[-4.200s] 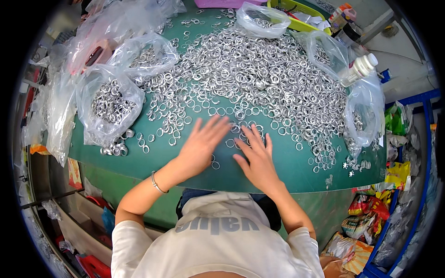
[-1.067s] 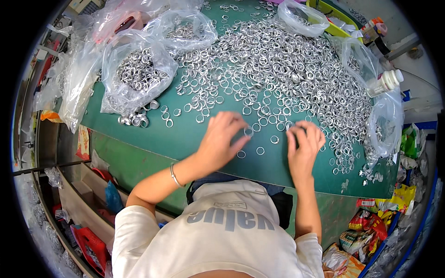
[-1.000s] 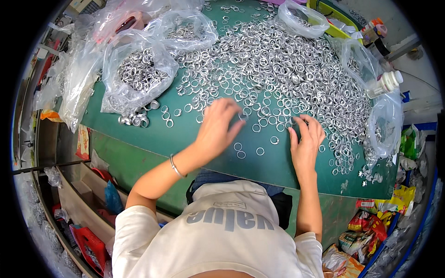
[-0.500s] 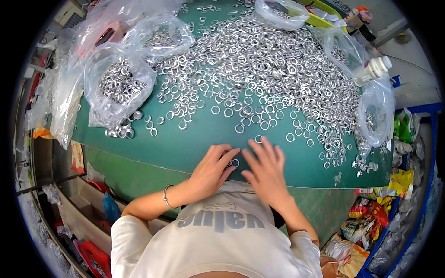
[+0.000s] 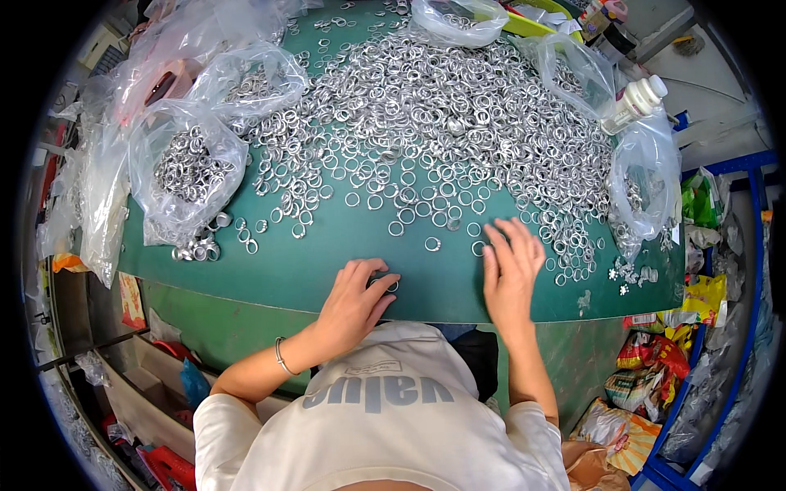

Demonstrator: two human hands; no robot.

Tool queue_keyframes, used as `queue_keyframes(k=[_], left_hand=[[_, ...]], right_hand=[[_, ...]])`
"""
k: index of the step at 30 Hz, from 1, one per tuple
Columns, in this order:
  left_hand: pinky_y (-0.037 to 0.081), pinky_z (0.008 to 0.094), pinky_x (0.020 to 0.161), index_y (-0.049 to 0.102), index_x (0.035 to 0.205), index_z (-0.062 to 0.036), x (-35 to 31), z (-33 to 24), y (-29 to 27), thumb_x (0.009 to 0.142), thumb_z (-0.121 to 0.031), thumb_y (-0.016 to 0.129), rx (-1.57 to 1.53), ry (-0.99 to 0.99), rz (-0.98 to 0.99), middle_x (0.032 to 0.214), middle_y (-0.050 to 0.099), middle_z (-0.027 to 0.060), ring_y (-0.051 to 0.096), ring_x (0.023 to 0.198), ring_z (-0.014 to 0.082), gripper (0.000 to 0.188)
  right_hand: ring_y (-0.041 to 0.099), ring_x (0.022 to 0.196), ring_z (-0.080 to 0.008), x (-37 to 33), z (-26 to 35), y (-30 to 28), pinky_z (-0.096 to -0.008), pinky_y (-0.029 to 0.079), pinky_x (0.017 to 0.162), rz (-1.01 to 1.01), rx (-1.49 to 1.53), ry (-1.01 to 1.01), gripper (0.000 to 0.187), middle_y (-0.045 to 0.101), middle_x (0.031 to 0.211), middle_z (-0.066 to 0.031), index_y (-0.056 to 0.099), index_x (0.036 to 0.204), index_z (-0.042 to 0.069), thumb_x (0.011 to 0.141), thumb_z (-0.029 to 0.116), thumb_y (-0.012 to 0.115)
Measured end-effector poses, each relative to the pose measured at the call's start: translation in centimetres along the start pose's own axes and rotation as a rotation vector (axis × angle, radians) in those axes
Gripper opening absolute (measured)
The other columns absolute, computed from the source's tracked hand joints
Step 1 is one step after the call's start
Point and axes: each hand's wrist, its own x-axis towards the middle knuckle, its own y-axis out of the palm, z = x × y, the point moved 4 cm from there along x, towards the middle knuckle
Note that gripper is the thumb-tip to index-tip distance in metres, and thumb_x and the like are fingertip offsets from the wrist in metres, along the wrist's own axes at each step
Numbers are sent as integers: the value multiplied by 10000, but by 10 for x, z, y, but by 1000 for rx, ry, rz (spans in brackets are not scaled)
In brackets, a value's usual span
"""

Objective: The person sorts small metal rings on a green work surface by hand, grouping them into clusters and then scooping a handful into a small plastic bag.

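My left hand [image 5: 354, 301] rests low over the near part of the green table, its fingers curled around a silver ring [image 5: 392, 286] that shows by the fingertips. Whether more rings lie under those fingers is hidden. To the right, my right hand [image 5: 513, 274] reaches forward, open, thumb apart from the fingers. Beside its fingertips lies a loose ring [image 5: 478, 248], and another single ring [image 5: 432, 244] sits further left. Beyond both hands spreads a big pile of silver rings [image 5: 458, 106], thinning to scattered ones toward me.
Clear plastic bags with rings stand at the left [image 5: 192, 176] and the right [image 5: 647, 176]. A white bottle [image 5: 634, 105] leans at the right edge. At the back is a yellow-green tray [image 5: 532, 26]. Below, on the right, a blue rack [image 5: 757, 196] holds coloured packets.
My right hand has moved right and forward, away from my left hand, toward the loose rings. My left hand stays near the same spot, with a ring still at its fingertips. The view has shifted slightly.
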Motion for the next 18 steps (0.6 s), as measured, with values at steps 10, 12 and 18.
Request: queue_keyframes(k=[10,12,18], left_hand=[[442,399,822,600,1109,2,-1,5,-1,793,0,685,-55,-6,-14,1105,514,133,523,945,299,328],[445,404,827,588,1141,-4,-2,4,-2,768,7,708,-73,-29,-23,1120,517,130,516,963,303,392],[396,426,883,578,1209,-47,5,-7,5,755,-74,742,44,65,-15,1199,516,115,502,1049,311,484]], right_hand=[[311,1357,-397,-13,41,7,-623,216,1071,224,-111,-95,354,420,1393,-146,621,1184,77,839,142,674],[307,1357,-410,-22,55,8,-614,241,1065,285,-97,-129,370,419,1393,-156,614,1178,56,825,144,683],[420,1266,-368,-23,63,11,-546,329,1007,204,128,-222,318,500,1267,-157,615,1127,40,820,107,668]])
